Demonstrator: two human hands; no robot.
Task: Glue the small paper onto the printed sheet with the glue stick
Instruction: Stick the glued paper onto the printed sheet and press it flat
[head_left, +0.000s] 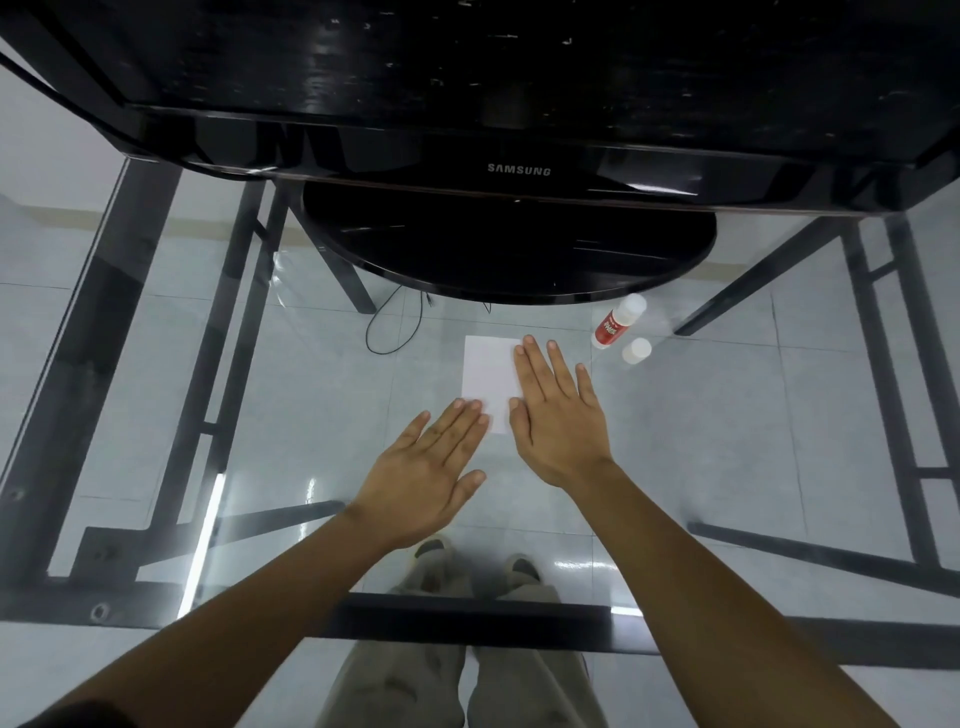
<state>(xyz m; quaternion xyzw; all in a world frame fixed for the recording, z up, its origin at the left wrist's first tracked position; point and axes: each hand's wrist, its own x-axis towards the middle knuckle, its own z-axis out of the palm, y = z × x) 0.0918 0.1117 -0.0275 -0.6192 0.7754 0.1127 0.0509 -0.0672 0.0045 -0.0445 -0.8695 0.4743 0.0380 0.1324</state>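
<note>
1. A big black Samsung TV (519, 104) stands at the far side, on a round black stand (509, 254).
2. The worktop (701, 415) is clear glass, so you can see the tiled floor (831, 395), the dark table frame (104, 364) and the person's feet through it.
3. The left hand (431, 470) lies flat and open with the fingers spread. It holds nothing. Only its fingertips (475, 410) touch the near left corner of the paper.
4. The right hand (558, 415) is flat and open too, palm down. It holds nothing. It rests on the right side of the paper.
5. The white paper (488, 374) lies flat in the middle of the worktop, under both hands. I cannot tell if it is one sheet or two, and no print shows.
6. The glue stick (615, 322), red and white, lies on its side to the far right of the paper, near the right hand but not touching it.
7. A small white cap (637, 350) stands just beside the glue stick, on its near side.
</note>
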